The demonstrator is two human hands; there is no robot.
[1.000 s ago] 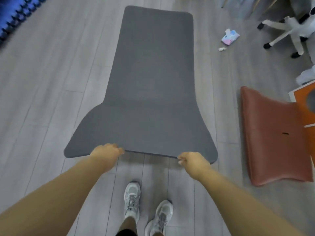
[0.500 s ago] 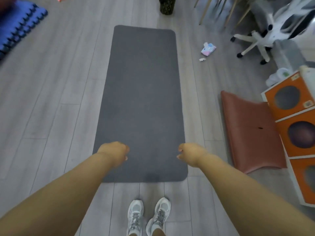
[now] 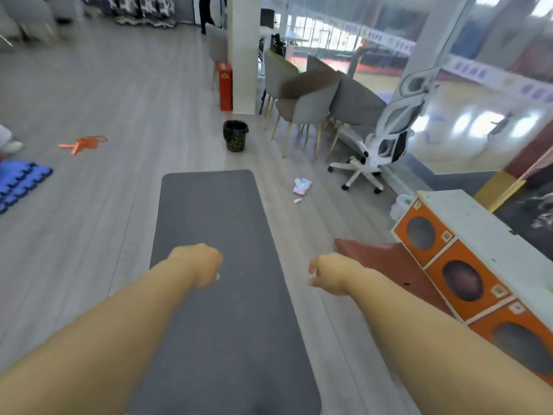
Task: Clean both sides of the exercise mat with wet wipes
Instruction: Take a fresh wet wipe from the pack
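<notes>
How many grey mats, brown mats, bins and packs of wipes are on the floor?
Grey mat: 1
Brown mat: 1
Bin: 1
Pack of wipes: 1
Total: 4

Ahead of my left hand point(image 3: 196, 266), the flat grey foam mat point(image 3: 209, 211) offers open passage. Just right of my right hand point(image 3: 329, 277), a curled rust-red mat point(image 3: 386, 259) and an orange cabinet with round holes point(image 3: 437, 274) obstruct. Farther ahead-right, a pastel wipes packet point(image 3: 302, 186) lies on grey plank floor point(image 3: 89, 235).
</notes>
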